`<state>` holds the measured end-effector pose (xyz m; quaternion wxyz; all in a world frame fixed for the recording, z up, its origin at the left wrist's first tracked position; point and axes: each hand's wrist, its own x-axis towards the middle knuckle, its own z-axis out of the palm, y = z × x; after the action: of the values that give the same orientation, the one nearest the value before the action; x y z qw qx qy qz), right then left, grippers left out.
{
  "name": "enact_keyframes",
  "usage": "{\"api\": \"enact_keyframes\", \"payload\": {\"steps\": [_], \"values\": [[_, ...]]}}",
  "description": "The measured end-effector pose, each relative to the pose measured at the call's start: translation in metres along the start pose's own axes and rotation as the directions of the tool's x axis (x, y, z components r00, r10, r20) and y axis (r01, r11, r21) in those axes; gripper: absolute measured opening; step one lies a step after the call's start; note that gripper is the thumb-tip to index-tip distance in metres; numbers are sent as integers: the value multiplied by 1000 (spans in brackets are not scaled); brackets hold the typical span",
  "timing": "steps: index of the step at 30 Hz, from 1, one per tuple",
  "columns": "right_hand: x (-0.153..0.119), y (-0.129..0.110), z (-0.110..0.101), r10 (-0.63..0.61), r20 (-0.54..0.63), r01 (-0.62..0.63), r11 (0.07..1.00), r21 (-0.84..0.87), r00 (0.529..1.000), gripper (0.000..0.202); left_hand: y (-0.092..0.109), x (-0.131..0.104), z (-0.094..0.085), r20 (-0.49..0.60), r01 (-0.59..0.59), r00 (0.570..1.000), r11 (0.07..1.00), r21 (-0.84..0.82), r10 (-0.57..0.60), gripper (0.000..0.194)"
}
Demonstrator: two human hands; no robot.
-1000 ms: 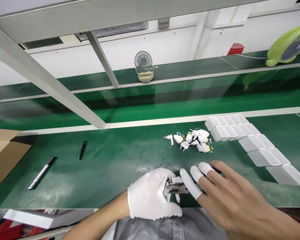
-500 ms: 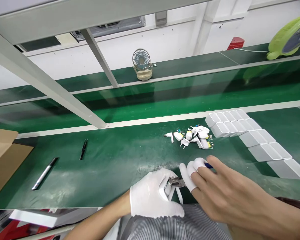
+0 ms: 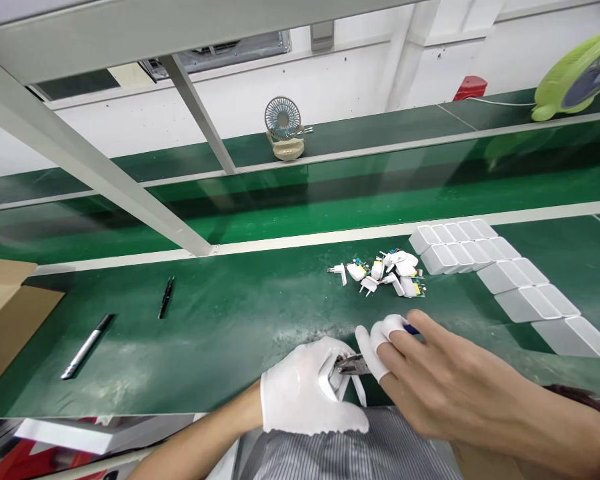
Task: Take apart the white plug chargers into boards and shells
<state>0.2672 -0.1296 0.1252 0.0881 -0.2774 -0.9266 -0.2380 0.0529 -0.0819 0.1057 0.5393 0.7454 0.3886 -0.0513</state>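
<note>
My left hand (image 3: 313, 387), in a white glove, is closed around a white plastic charger housing (image 3: 359, 389) near the table's front edge. My right hand (image 3: 413, 370) has white finger cots on several fingers and grips a pair of pliers (image 3: 353, 365) with a bit of blue handle showing. The metal jaws reach into the housing inside my left palm; what they touch there is hidden. Beyond my hands lies a heap of white charger pieces (image 3: 407, 265), among them plugs with pins and small circuit boards with yellow parts.
White open boxes (image 3: 515, 275) stand in rows at the right. On the left lie a marker pen (image 3: 87, 347), black tweezers (image 3: 167, 297) and a cardboard box (image 3: 17, 303). A small fan (image 3: 283, 127) sits on the rear shelf, with a green fan (image 3: 575, 77) at far right.
My right hand and the pliers have shifted very slightly left. My left hand stays almost where it was, and the grip of both hands looks the same.
</note>
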Motion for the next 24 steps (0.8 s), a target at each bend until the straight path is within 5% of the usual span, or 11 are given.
{"api": "enact_keyframes", "payload": {"steps": [10,24], "values": [[-1,5,4,18,-14,-18,1000,23,1000,24,3,-1,-6,1,61,998,997,44,-61,43],[-14,19,17,-11,-53,13,999,36,999,16,-20,0,8,-93,66,994,998,17,-64,73]]}}
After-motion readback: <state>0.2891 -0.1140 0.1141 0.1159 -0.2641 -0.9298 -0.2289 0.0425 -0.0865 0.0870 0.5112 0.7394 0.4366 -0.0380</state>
